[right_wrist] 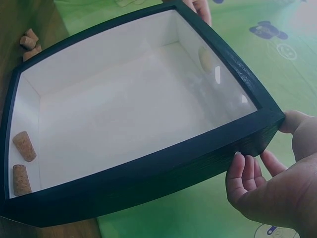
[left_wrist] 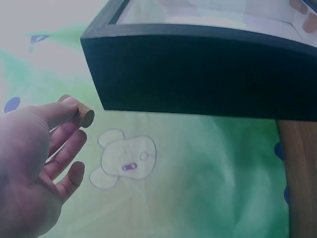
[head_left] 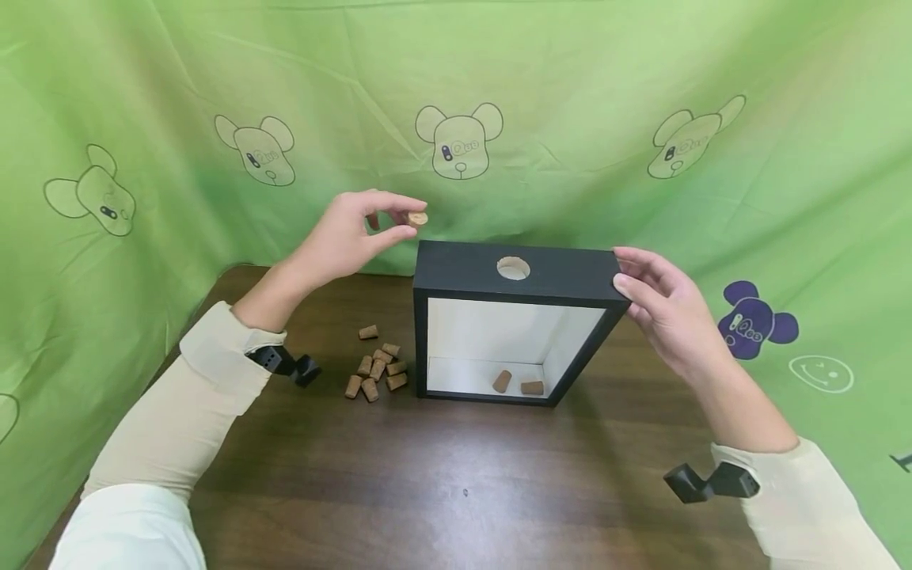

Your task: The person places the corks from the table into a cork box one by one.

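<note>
L hand pinches a cork stopper btwn thumb and fingertips, near the upper left corner of the black shadow box but apart from it; the round hole in the box's top is farther right. R hand grips the upper right corner, thumb toward the front, fingers farther back (a useful brace, as the box stands on its narrow side on the wooden table). Two inner corks lie on the box's floor; loose corks lie on the table, L of it.

To do this well, I'd bring the stopper over the hole's ctr w/ its long axis upright, hold it near the upper end, and let go only once the lower end is in. R hand should steady the box w/o tipping it.
</note>
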{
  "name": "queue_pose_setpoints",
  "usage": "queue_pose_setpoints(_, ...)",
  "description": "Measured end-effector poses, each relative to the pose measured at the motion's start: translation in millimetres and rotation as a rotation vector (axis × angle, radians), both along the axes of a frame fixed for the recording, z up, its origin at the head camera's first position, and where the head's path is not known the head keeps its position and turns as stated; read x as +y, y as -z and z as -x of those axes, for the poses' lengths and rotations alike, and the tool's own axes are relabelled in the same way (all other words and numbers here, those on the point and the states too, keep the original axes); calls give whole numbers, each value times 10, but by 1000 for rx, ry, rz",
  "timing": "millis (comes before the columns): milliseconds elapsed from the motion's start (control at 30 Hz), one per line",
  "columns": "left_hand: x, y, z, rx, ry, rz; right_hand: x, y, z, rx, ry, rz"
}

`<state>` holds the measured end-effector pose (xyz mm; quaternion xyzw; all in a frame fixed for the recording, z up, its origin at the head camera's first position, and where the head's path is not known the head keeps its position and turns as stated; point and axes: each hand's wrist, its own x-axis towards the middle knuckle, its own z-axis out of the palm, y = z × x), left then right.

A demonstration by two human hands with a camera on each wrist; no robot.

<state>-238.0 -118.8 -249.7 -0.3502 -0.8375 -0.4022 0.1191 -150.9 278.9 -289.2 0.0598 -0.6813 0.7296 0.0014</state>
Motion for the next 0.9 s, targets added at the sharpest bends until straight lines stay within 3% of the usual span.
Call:
queue_pose_setpoints(267, 188, -86, -16, -9, 60, -31, 41, 26, 14, 4, 0, 12)
queue_pose_setpoints(600, 513, -160, -24, -24, 181, -58, 100, 9, -3, 7, 7, 4)
queue_pose_setpoints(900, 813, -205, -55, -55, 247, 12, 129, 3, -15, 7, 3, 20)
